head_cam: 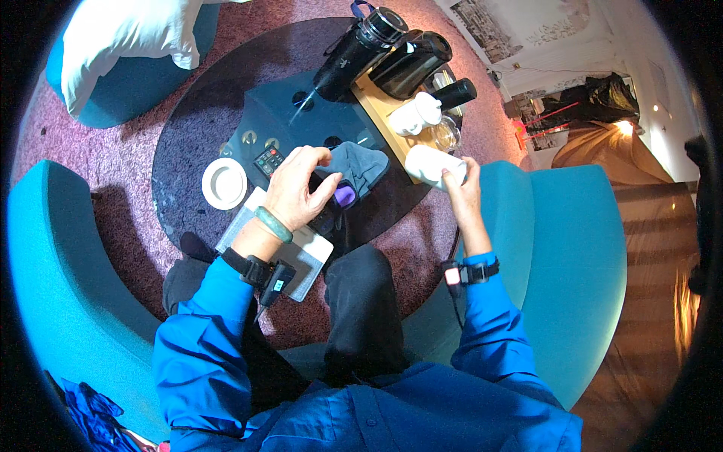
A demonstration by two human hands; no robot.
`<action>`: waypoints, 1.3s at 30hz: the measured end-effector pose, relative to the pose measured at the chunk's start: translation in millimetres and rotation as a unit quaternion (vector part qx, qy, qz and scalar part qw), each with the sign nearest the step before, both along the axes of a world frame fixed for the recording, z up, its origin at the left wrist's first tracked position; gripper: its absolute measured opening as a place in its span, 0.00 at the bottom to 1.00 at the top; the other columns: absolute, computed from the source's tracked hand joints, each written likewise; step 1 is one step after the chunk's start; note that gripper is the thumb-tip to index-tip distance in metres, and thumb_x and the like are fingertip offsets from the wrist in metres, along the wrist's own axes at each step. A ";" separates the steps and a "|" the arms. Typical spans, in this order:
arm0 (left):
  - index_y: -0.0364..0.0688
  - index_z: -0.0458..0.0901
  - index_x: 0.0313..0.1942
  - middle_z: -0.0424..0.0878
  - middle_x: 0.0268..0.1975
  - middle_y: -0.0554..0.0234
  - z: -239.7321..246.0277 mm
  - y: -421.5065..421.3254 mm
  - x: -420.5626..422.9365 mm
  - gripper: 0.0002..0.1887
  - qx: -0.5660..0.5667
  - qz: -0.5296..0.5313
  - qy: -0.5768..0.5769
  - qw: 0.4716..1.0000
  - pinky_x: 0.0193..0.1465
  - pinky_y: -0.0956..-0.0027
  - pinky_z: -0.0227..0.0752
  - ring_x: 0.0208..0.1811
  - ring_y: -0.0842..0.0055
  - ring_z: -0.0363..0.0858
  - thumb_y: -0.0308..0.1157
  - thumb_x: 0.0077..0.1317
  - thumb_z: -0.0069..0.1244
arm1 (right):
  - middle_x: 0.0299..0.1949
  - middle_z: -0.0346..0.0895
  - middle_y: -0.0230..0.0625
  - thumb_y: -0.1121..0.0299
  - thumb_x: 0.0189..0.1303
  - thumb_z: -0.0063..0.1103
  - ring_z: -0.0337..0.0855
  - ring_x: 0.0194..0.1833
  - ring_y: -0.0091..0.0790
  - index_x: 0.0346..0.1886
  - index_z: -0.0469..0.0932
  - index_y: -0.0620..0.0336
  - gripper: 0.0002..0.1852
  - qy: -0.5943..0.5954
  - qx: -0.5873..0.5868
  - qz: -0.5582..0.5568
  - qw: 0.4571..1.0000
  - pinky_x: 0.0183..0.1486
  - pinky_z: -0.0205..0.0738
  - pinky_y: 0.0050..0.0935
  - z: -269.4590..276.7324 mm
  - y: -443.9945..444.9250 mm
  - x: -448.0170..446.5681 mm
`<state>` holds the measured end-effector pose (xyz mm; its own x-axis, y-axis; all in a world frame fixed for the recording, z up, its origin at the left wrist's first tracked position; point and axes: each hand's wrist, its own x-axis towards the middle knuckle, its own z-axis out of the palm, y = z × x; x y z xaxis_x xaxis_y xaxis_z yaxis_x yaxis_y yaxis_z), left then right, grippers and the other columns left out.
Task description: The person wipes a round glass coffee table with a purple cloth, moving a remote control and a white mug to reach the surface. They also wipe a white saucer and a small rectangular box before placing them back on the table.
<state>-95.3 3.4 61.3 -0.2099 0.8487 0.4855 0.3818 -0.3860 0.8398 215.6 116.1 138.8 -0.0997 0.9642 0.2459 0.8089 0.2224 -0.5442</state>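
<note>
My right hand point(464, 192) is shut on a white cup point(432, 165), tilted on its side above the near corner of a wooden tray point(367, 97). My left hand point(296, 189) hovers over the near part of the dark glass table point(192, 113), its thumb and fingers apart and nothing seen between them. Beyond its fingers lies a crumpled grey-blue cloth point(361, 164), with a small purple object point(344, 196) beside it. A black remote control point(268, 159) is partly hidden by that hand. To its left sits a round white dish point(224, 183).
On the tray stand a black kettle point(411, 65), a white lidded mug point(415, 114), a drinking glass point(446, 134) and a black cylinder point(456, 94). A tall black thermos point(358, 53) leans in view beside it. A grey-white flat case point(310, 254) lies below my left wrist. Teal sofa seats point(570, 243) curve around.
</note>
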 end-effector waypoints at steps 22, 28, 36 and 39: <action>0.38 0.76 0.41 0.79 0.35 0.56 -8.1 3.5 -0.7 0.13 -0.015 -0.007 0.011 1.000 0.43 0.64 0.74 0.39 0.63 0.79 0.34 0.59 0.58 | 0.55 0.73 0.60 0.55 0.49 0.66 0.74 0.58 0.57 0.64 0.66 0.64 0.39 -0.210 -0.088 0.053 0.972 0.61 0.69 0.44 -17.7 117.4 18.0; 0.38 0.76 0.41 0.79 0.35 0.56 -7.5 4.1 -0.8 0.13 -0.010 -0.005 0.008 1.000 0.43 0.64 0.73 0.39 0.63 0.79 0.33 0.59 0.57 | 0.56 0.72 0.59 0.55 0.50 0.68 0.74 0.58 0.57 0.63 0.67 0.64 0.38 -0.218 -0.085 0.049 0.971 0.61 0.68 0.45 -18.3 114.6 21.8; 0.37 0.76 0.39 0.78 0.36 0.55 -5.9 5.9 -14.8 0.10 0.029 0.102 0.016 0.994 0.43 0.64 0.72 0.39 0.61 0.78 0.28 0.59 0.56 | 0.58 0.70 0.54 0.63 0.58 0.62 0.69 0.60 0.57 0.59 0.70 0.61 0.26 -0.117 0.141 0.094 0.978 0.65 0.62 0.46 -8.6 24.3 -32.8; 0.37 0.76 0.39 0.78 0.38 0.52 -6.9 5.2 -26.2 0.09 0.060 0.246 0.073 0.965 0.46 0.61 0.71 0.42 0.58 0.77 0.25 0.58 0.55 | 0.61 0.66 0.53 0.64 0.56 0.63 0.65 0.63 0.55 0.58 0.70 0.61 0.26 -0.032 0.010 0.220 0.975 0.67 0.60 0.45 -26.1 -23.4 -68.0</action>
